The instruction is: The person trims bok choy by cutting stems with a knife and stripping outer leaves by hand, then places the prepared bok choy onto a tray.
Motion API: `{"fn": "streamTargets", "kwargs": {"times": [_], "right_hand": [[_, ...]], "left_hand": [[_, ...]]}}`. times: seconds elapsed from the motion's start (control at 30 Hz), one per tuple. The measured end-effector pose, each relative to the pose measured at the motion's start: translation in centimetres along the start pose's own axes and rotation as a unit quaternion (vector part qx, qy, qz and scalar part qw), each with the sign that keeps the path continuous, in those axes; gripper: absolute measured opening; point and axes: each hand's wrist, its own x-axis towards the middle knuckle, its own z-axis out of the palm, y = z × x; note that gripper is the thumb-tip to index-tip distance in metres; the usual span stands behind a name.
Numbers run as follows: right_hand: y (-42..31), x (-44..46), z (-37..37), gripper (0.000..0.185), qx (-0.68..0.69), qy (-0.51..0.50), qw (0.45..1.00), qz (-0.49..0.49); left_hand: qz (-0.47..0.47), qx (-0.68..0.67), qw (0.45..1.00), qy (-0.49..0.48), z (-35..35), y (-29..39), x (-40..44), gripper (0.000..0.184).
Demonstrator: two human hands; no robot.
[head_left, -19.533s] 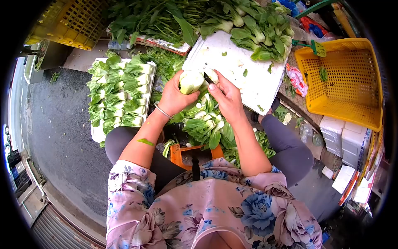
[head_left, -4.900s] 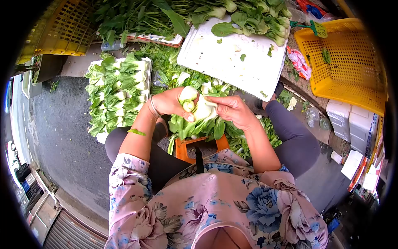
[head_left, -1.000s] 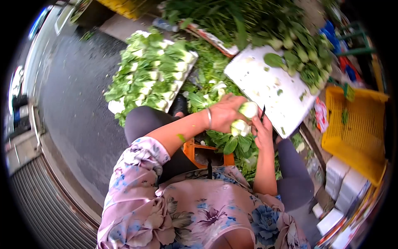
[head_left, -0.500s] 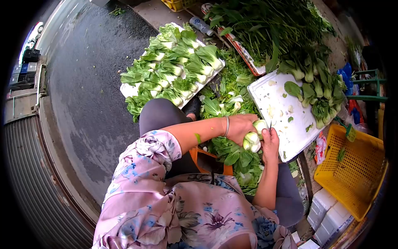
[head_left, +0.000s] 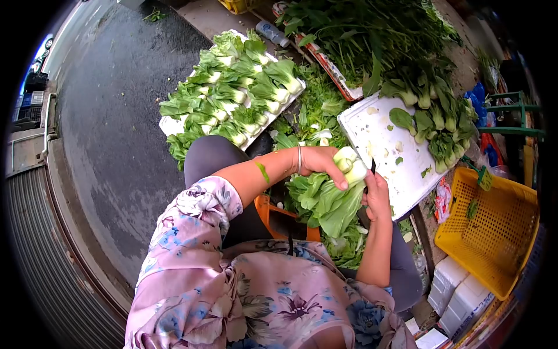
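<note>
My left hand [head_left: 323, 163], with a bangle at its wrist, is wrapped round the pale stems of a bok choy [head_left: 332, 205]; the leaves hang toward my lap. In my right hand [head_left: 377, 196] is a small knife [head_left: 373, 166], its dark blade pointing up beside the cut base of the stems. The knife's handle is hidden in my fingers. Trimmed bok choy lie in rows on a white foam board [head_left: 170, 125] to the left. On another white foam board [head_left: 378, 139] to the right, more bok choy [head_left: 444, 125] are heaped among leaf scraps.
Loose leaves [head_left: 317, 110] cover the ground between the boards. A pile of long leafy greens [head_left: 372, 35] stands at the back. To the right are a yellow basket [head_left: 488, 224], white boxes [head_left: 462, 299] and a green metal frame [head_left: 514, 110]. An orange stool edge [head_left: 264, 215] shows below my left arm.
My left hand has turned, bringing the bok choy's leaves into view and its base up toward the knife. The right hand has shifted slightly, and the whole view has moved a little.
</note>
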Motion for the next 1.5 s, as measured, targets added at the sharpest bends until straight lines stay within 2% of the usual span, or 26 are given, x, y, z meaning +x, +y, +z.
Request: {"fn": "streamTargets", "kwargs": {"times": [0.07, 0.13, 0.2, 0.27, 0.33, 0.37, 0.4, 0.43, 0.47, 0.5, 0.53, 0.6, 0.63, 0.67, 0.77, 0.83, 0.93, 1.0, 1.07, 1.1, 1.23, 1.27, 1.37, 1.4, 1.47, 1.5], "right_hand": [[0.1, -0.6, -0.4, 0.026, -0.023, 0.006, 1.000, 0.011], [0.9, -1.7, -1.5, 0.026, -0.059, -0.026, 0.993, 0.104], [0.9, -3.6, -2.2, 0.023, -0.123, -0.072, 0.981, 0.134], [2.9, -4.7, -4.1, 0.023, -0.175, -0.126, 0.976, 0.042], [3.9, -5.6, -6.3, 0.027, -0.183, -0.104, 0.974, 0.087], [4.4, -5.7, -6.9, 0.034, -0.191, -0.081, 0.970, 0.129], [6.0, -5.5, -7.1, 0.034, -0.188, -0.084, 0.970, 0.127], [7.9, -5.0, -7.1, 0.045, -0.233, -0.075, 0.967, 0.074], [9.4, -4.7, -7.3, 0.058, -0.277, -0.065, 0.958, 0.022], [8.4, -4.7, -6.0, 0.078, -0.395, -0.044, 0.916, 0.057], [8.2, -4.4, -5.1, 0.078, -0.390, -0.045, 0.918, 0.059], [7.9, -3.5, -3.6, 0.082, -0.543, -0.044, 0.839, -0.001], [7.5, -3.4, -3.2, 0.081, -0.503, -0.060, 0.862, 0.000], [7.3, -3.3, -3.1, 0.081, -0.499, -0.059, 0.865, 0.001], [6.8, -2.6, -2.8, 0.078, -0.439, -0.097, 0.890, 0.077], [6.7, -2.2, -2.5, 0.073, -0.468, -0.100, 0.874, 0.082], [6.8, -1.3, -2.2, 0.067, -0.481, -0.114, 0.863, 0.104], [6.8, -1.0, -2.1, 0.064, -0.446, -0.097, 0.888, 0.059], [6.6, -0.6, -1.9, 0.061, -0.432, -0.101, 0.894, 0.070], [6.4, -0.4, -1.8, 0.060, -0.430, -0.095, 0.896, 0.066], [5.6, 0.5, -1.3, 0.058, -0.429, -0.084, 0.896, 0.079], [5.9, 0.6, -1.4, 0.058, -0.428, -0.087, 0.896, 0.085], [6.5, 0.8, -1.6, 0.059, -0.439, -0.087, 0.893, 0.039], [6.4, 0.9, -1.6, 0.059, -0.439, -0.090, 0.893, 0.042], [6.4, 0.8, -1.5, 0.059, -0.439, -0.093, 0.892, 0.046], [6.5, 0.8, -1.5, 0.058, -0.439, -0.090, 0.893, 0.034]], "left_hand": [[0.006, 0.008, 1.000, 0.001, 0.1, -0.1, 0.0, 0.052], [-0.020, 0.109, 0.991, -0.071, 0.6, 0.1, -0.4, 0.051], [-0.022, 0.139, 0.981, -0.137, 1.2, -0.3, -0.6, 0.046], [-0.032, 0.288, 0.937, -0.198, 0.6, -0.3, -0.6, 0.043], [-0.050, 0.416, 0.890, -0.183, -0.5, 0.4, -1.3, 0.044], [-0.038, 0.464, 0.876, -0.126, -1.2, 0.8, -1.8, 0.045], [-0.027, 0.510, 0.857, -0.072, -1.8, 1.5, -2.5, 0.046], [-0.041, 0.528, 0.849, -0.007, -2.9, 2.3, -3.3, 0.048], [-0.033, 0.575, 0.816, 0.054, -4.2, 3.3, -4.3, 0.050], [-0.009, 0.617, 0.775, 0.132, -4.0, 5.3, -5.8, 0.048], [0.048, 0.658, 0.732, 0.169, -7.1, 4.6, -6.0, 0.044], [0.003, 0.745, 0.613, 0.261, -8.5, 7.1, -7.4, 0.039], [-0.022, 0.789, 0.533, 0.305, -10.0, 7.3, -7.5, 0.039], [-0.083, 0.815, 0.482, 0.311, -11.8, 7.6, -7.4, 0.039], [-0.097, 0.863, 0.410, 0.278, -18.2, 7.3, -7.3, 0.037], [-0.152, 0.873, 0.392, 0.247, -20.8, 6.9, -7.1, 0.030], [-0.148, 0.893, 0.363, 0.221, -23.7, 6.3, -6.9, 0.026], [-0.172, 0.878, 0.392, 0.213, -25.4, 5.9, -6.6, 0.023], [-0.079, 0.871, 0.438, 0.210, -26.6, 5.3, -6.7, 0.021], [-0.083, 0.869, 0.441, 0.208, -27.2, 4.9, -6.6, 0.021], [-0.165, 0.870, 0.428, 0.179, -28.4, 3.9, -6.0, 0.041], [-0.167, 0.869, 0.432, 0.175, -28.6, 3.5, -6.0, 0.041], [-0.133, 0.897, 0.376, 0.189, -28.7, 3.0, -6.5, 0.053], [-0.134, 0.897, 0.378, 0.187, -28.4, 3.0, -6.9, 0.053], [-0.125, 0.881, 0.421, 0.174, -27.7, 3.0, -8.1, 0.059], [-0.133, 0.900, 0.379, 0.167, -28.0, 2.4, -8.6, 0.079]]}}
